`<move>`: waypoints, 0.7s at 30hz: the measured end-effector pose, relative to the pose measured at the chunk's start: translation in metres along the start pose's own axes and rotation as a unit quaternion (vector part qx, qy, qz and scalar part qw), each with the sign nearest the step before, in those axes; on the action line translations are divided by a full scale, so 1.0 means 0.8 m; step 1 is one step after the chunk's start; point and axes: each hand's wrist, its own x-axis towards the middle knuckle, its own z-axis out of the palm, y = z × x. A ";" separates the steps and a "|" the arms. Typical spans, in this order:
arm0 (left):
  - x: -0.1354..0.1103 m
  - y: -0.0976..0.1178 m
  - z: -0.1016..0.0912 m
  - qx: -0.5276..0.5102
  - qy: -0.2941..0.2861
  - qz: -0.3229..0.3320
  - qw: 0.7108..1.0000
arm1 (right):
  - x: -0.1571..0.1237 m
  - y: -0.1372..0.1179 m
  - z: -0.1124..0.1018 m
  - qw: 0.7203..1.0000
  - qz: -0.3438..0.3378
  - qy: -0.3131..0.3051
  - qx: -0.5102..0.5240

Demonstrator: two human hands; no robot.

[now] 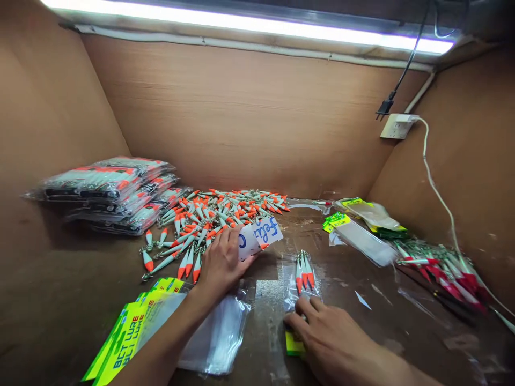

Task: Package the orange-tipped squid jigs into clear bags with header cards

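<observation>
My left hand (pixel 223 260) is at the front right of a pile of orange-and-white fishing lures (pixel 225 206). Its bent fingers overlap the left edge of a white paper card (pixel 269 230) with blue handwriting, and the thumb is below. A small orange tip shows against the card; what the fingers hold is hidden. My right hand (pixel 330 332) pinches a clear plastic bag (pixel 290 284) on the table, its yellow-green header (pixel 294 344) toward me. Three lures (pixel 304 272) lie side by side at the bag's far end, orange tips toward me.
Flat header bags (pixel 217 338) lie at front left. Packed lure bags (pixel 116 187) are stacked at back left. More header bags (pixel 366 241) and red-and-white lures (pixel 450 273) lie right. A black plug (pixel 385 107) hangs near a white socket (pixel 396 127).
</observation>
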 end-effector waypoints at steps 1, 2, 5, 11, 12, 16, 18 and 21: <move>0.000 0.000 -0.001 -0.002 0.000 -0.002 1.000 | 0.001 -0.012 0.016 0.999 0.013 0.007 -0.046; 0.000 0.000 -0.003 -0.004 0.002 -0.002 1.000 | 0.003 -0.018 0.030 0.997 0.024 0.018 -0.077; -0.001 0.000 -0.005 -0.008 0.017 -0.001 1.000 | 0.010 0.002 0.037 0.994 0.027 0.052 -0.089; -0.001 -0.005 -0.004 -0.016 0.027 -0.012 0.999 | 0.050 0.107 -0.103 0.992 0.053 0.111 0.033; -0.001 -0.007 -0.004 -0.018 0.028 -0.018 0.999 | 0.057 0.119 -0.129 0.990 0.062 0.113 0.050; -0.001 -0.016 -0.004 -0.017 0.033 -0.036 0.999 | 0.060 0.147 -0.194 0.983 0.078 0.116 0.119; -0.002 -0.018 -0.005 -0.010 0.037 -0.043 0.998 | 0.045 0.163 -0.197 0.977 0.081 0.149 0.127; -0.002 -0.017 -0.007 -0.008 0.041 -0.040 0.998 | 0.010 0.202 -0.163 0.968 0.122 0.207 0.078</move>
